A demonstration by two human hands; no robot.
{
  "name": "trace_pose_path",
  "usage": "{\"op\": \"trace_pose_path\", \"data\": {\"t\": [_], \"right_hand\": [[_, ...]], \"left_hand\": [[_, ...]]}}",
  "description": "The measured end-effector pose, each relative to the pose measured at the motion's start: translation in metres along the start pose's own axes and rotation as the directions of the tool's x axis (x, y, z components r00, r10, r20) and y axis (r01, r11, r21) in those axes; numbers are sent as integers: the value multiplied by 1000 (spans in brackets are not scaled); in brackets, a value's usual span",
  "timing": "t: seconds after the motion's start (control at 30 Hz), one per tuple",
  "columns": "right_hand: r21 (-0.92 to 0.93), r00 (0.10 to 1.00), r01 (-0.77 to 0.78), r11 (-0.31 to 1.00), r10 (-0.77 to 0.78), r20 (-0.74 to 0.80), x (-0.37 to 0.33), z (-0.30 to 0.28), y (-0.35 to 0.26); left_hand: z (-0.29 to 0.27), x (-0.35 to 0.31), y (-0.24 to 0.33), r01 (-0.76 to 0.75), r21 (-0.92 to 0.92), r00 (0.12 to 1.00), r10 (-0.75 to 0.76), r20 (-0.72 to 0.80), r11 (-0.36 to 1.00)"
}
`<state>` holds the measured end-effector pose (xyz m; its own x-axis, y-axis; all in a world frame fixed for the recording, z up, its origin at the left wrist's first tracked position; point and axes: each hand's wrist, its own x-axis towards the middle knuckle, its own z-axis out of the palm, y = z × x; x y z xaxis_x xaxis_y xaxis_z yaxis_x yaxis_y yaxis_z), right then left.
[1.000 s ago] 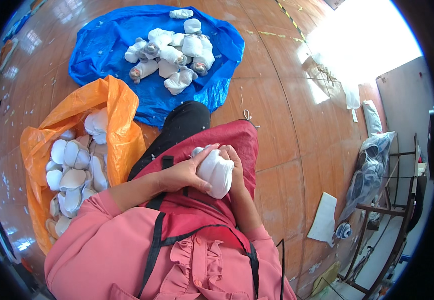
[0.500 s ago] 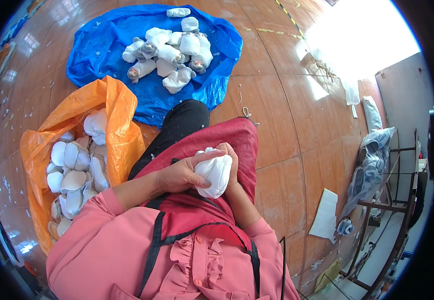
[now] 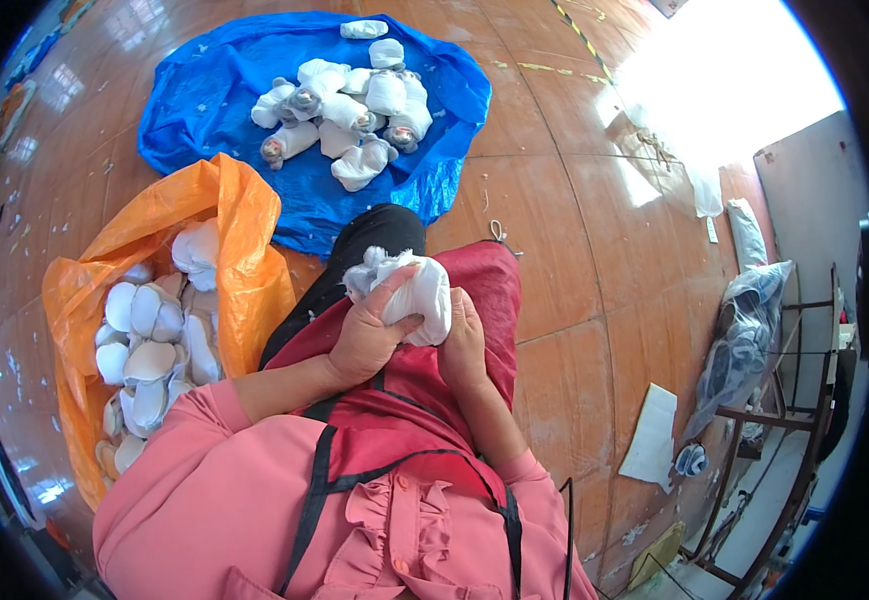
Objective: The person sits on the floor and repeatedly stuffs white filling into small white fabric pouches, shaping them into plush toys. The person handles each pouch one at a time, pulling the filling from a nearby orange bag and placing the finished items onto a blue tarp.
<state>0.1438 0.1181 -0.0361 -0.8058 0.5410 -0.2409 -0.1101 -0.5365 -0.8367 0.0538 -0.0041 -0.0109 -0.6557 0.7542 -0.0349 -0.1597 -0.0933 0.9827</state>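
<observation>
Above my lap, my left hand [image 3: 366, 335] is wrapped round a soft white fabric bundle [image 3: 424, 300] with a grey fuzzy end pointing up and left. Its thumb and a finger press into the near side. My right hand [image 3: 462, 345] is closed on the bundle's right edge, thumb upward; its other fingers are partly hidden. Similar white bundles [image 3: 386, 95], some showing grey fuzzy ends, lie in a loose heap on a blue plastic sheet [image 3: 194, 110] in front of me.
An orange plastic sack [image 3: 244, 210] stands open at my left, holding several white and beige sole-shaped pieces [image 3: 149, 362]. A red apron [image 3: 484, 290] covers my lap. To the right are a white sheet [image 3: 648, 430], a clear bag [image 3: 744, 320] and a metal rack [image 3: 804, 480].
Both hands have raised the bundle slightly and turned it, so its grey fuzzy end now shows at the upper left. My right hand has shifted to its right edge.
</observation>
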Motion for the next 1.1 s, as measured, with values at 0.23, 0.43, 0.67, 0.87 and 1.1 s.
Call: {"op": "trace_pose_path", "data": {"t": [0.23,0.43,0.67,0.87,1.1], "right_hand": [[-102,986,120,988,-130,-100,0,5,3],[-271,930,289,918,-336,-149,11,-3,21],[-252,955,179,951,-230,-189,1,7,-3],[-283,944,212,935,-271,-188,-1,12,-3],[-345,929,283,895,-345,-134,-2,6,0]], "left_hand": [[1,-5,13,156,-54,980,-147,134,986],[3,0,6,252,-211,964,-225,140,944],[3,2,-1,184,-120,979,-171,110,976],[4,2,-1,144,11,984,-144,101,990],[1,1,-3,119,25,992,-120,34,993]]}}
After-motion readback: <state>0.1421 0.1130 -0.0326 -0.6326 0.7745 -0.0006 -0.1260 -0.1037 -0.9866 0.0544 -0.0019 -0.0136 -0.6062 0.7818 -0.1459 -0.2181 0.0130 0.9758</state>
